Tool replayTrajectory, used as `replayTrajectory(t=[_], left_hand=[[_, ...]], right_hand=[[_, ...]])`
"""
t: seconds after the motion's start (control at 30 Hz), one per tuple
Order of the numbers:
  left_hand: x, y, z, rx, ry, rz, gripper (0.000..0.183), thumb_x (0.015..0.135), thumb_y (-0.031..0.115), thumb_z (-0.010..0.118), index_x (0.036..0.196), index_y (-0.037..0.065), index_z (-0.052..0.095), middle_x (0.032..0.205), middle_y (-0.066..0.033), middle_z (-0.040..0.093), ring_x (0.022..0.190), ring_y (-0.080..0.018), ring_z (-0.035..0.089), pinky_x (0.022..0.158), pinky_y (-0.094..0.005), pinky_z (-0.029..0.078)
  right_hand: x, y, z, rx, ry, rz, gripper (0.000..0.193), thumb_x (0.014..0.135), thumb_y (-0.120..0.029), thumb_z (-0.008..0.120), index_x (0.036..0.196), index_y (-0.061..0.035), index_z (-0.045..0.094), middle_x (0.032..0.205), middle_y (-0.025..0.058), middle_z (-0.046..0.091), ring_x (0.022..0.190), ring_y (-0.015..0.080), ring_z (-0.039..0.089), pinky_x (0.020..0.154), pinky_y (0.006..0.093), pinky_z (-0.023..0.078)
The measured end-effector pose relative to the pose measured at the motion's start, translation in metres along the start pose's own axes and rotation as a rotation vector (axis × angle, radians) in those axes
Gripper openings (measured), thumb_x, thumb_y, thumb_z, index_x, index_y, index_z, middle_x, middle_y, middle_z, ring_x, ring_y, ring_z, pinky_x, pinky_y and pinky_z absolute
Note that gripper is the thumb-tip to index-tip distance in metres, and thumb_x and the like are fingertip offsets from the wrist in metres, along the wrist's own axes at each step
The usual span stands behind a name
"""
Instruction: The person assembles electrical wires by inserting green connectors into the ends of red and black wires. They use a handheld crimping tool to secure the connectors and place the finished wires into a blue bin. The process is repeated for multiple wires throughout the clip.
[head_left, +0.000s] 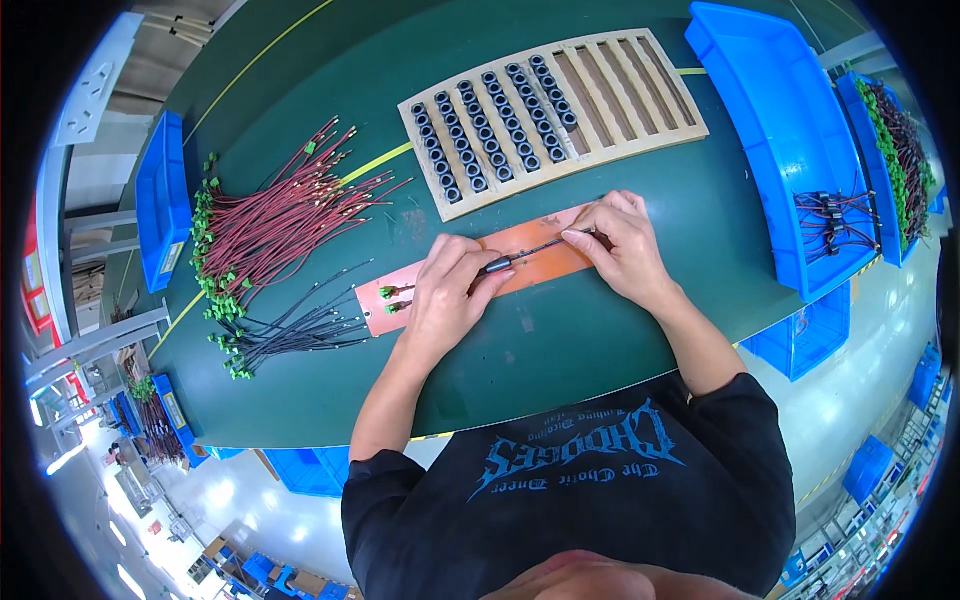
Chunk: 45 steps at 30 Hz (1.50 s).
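Over an orange board [540, 236] on the green table, both my hands work on one dark cable [537, 250]. My left hand [447, 292] pinches it at a short black cylindrical piece [496, 266]. To the right, my right hand [622, 245] closes thumb and fingers on the cable's other stretch, so it runs nearly straight between them. Two green connectors [389, 293] on short leads poke out left of my left hand, above the board's left end. Whether they belong to the held cable is hidden by my fingers.
Red wires [290, 205] with green connectors lie in a heap at left, with black wires [300, 325] nearer me. Beyond the board stands a wooden rack [620, 150], partly filled with black rings [498, 128]. A blue tray [745, 90] at right holds wired black parts [835, 222].
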<state>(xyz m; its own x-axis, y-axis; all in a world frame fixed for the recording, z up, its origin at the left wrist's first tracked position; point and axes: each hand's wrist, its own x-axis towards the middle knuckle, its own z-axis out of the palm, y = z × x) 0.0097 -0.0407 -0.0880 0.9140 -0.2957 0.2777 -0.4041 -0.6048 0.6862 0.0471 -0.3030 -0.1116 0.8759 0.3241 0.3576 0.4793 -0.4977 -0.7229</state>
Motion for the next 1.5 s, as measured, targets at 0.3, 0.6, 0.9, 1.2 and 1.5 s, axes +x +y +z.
replayTrajectory(t=[0.3,0.6,0.9,1.2,1.5], left_hand=[[0.012,-0.008,0.003,-0.056,-0.064,0.077,0.023,0.075,0.005,0.087,0.093,-0.001,0.074,0.086,-0.0094,0.066,0.079,-0.0247,0.061,0.068,-0.0354,0.051],[0.01,-0.005,0.008,-0.043,-0.054,0.046,0.027,0.075,0.004,0.086,0.097,-0.002,0.072,0.092,-0.0107,0.064,0.085,-0.0277,0.062,0.073,-0.0376,0.052],[-0.001,0.001,-0.002,0.038,0.03,0.061,0.036,0.073,0.004,0.087,0.107,0.001,0.074,0.105,-0.0107,0.065,0.096,-0.0303,0.063,0.081,-0.0393,0.053],[0.038,0.017,-0.006,-0.113,-0.063,0.109,0.021,0.085,0.011,0.079,0.102,0.0,0.076,0.095,-0.0127,0.072,0.09,-0.0285,0.067,0.082,-0.0387,0.053],[0.119,0.013,0.017,-0.239,-0.89,-0.279,0.018,0.087,0.014,0.079,0.075,0.002,0.076,0.063,-0.0052,0.069,0.058,-0.012,0.062,0.058,-0.0323,0.048]], right_hand=[[-0.002,0.004,-0.003,0.067,0.024,0.022,0.017,0.09,-0.017,0.078,0.082,-0.0062,0.066,0.072,0.0044,0.059,0.075,0.0233,0.056,0.087,0.0389,0.042],[0.001,0.003,-0.002,0.024,0.036,0.07,0.017,0.091,-0.016,0.077,0.082,-0.0049,0.067,0.071,0.0048,0.058,0.074,0.023,0.054,0.08,0.0376,0.042],[0.002,0.0,-0.002,0.001,0.042,0.055,0.017,0.091,-0.016,0.077,0.083,-0.0044,0.067,0.071,0.0055,0.059,0.072,0.0235,0.053,0.079,0.037,0.042],[0.001,0.005,-0.003,0.075,0.031,0.13,0.019,0.092,-0.019,0.076,0.083,-0.0045,0.069,0.071,0.0051,0.059,0.074,0.0229,0.054,0.08,0.0372,0.042],[0.001,0.005,-0.003,0.081,0.038,0.106,0.021,0.091,-0.018,0.076,0.078,-0.0049,0.066,0.068,0.0045,0.056,0.072,0.0227,0.053,0.08,0.0376,0.041]])
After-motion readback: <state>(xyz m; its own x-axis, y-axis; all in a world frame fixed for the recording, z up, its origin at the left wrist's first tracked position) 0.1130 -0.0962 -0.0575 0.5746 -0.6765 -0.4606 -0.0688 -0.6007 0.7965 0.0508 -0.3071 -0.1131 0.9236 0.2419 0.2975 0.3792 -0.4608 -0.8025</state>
